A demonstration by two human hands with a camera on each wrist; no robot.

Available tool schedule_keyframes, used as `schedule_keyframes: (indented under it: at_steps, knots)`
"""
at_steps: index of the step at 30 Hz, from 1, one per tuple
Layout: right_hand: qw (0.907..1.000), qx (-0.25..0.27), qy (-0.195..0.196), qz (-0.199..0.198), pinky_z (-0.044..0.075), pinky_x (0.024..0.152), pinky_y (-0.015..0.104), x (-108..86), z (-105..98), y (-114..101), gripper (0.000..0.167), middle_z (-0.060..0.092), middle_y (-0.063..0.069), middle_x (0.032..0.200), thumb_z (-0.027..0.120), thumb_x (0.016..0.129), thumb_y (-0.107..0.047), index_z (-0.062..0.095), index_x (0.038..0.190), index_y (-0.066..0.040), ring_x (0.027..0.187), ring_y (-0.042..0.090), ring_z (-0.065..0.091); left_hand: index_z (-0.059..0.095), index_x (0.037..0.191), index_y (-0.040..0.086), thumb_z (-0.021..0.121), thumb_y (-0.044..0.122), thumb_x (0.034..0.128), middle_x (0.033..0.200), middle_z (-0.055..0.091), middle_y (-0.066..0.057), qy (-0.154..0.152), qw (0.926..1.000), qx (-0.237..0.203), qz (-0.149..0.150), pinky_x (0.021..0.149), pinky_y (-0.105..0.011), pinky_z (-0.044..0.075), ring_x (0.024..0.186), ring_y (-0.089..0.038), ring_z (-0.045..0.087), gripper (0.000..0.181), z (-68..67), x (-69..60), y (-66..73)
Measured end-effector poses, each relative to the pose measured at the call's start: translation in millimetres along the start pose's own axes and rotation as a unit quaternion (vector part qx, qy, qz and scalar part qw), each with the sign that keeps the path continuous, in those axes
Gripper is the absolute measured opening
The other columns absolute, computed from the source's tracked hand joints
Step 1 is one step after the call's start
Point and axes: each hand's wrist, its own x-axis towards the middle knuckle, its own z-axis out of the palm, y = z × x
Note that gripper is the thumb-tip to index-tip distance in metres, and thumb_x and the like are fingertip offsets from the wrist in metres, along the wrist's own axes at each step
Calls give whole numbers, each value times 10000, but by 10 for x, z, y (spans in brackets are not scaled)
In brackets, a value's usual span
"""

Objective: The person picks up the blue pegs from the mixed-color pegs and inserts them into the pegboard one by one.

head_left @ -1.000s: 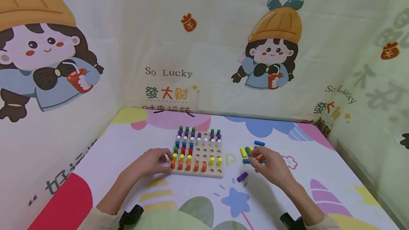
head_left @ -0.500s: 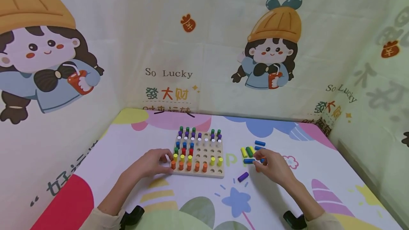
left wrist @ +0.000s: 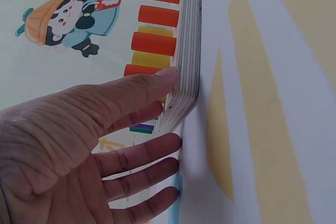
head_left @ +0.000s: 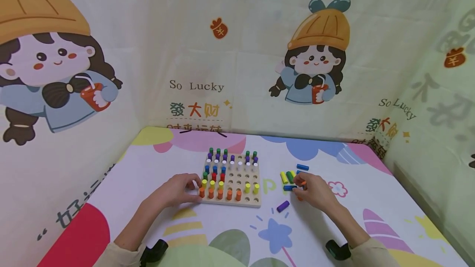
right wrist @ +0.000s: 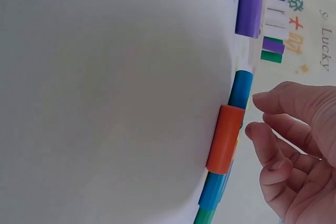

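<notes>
Pale wood forms a square pegboard [head_left: 230, 203] lying flat on a white tablecloth printed with pastel shapes [head_left: 148, 176], left of centre before a seated person. Short round pegs stand upright in its holes. Nearest the person is a row of orange cylindrical pegs [head_left: 220, 194]; behind come yellow pegs [head_left: 212, 185], a row of one green and two red, three blue pegs [head_left: 215, 170], then white, purple and green rows at the far side. Round holes show through the right middle.

The person's left hand [head_left: 181, 189] is at the board's near left corner, thumb tip against the corner, the other fingers extended and relaxed.

Well to the right of the board, the right hand [head_left: 313, 190] hovers over a loose group of pegs lying on their sides. Its fingers are loosely bent, with a gap between thumb and index finger. Around it lie a yellow peg [head_left: 283, 177], a green peg [head_left: 290, 177], blue pegs [head_left: 289, 188] and an orange peg [right wrist: 226, 139]. One purple cylindrical peg [head_left: 283, 206] lies apart, closer to the person.
</notes>
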Motion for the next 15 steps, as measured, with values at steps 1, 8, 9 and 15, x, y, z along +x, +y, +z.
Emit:
schedule_keyframes:
  at_steps: [1, 8, 9, 15]
  knots:
    - [10000, -5, -14, 15, 540, 729, 372, 3, 5, 7, 160, 729, 59, 930, 776, 846, -84, 714, 990, -49, 825, 206, 654, 656, 1047, 208, 890, 262, 800, 936, 638, 16, -4, 10000, 1, 5, 792, -373, 517, 866, -170, 555, 344, 0, 1, 1]
    - [9999, -59, -122, 81, 553, 771, 403, 25, 37, 53, 172, 724, 58, 942, 771, 835, -76, 715, 994, -46, 843, 202, 644, 653, 1045, 208, 890, 272, 800, 938, 637, 13, -3, 10000, -6, 7, 785, -367, 513, 866, -170, 553, 347, 6, 4, -8]
    - [9999, -68, -131, 85, 554, 776, 407, 30, 41, 56, 169, 723, 56, 939, 774, 834, -74, 715, 991, -49, 843, 201, 642, 653, 1046, 209, 890, 274, 800, 941, 638, 12, -2, 10000, -10, -8, 788, -369, 515, 869, -172, 554, 347, 7, 3, -9]
    - [9998, -42, -208, 23, 559, 793, 423, 45, 63, 58, 163, 722, 48, 928, 786, 831, -55, 715, 978, -49, 852, 200, 643, 653, 1048, 209, 891, 270, 797, 951, 639, 4, -3, 10000, -46, -49, 811, -388, 524, 884, -184, 558, 351, 3, -4, -2]
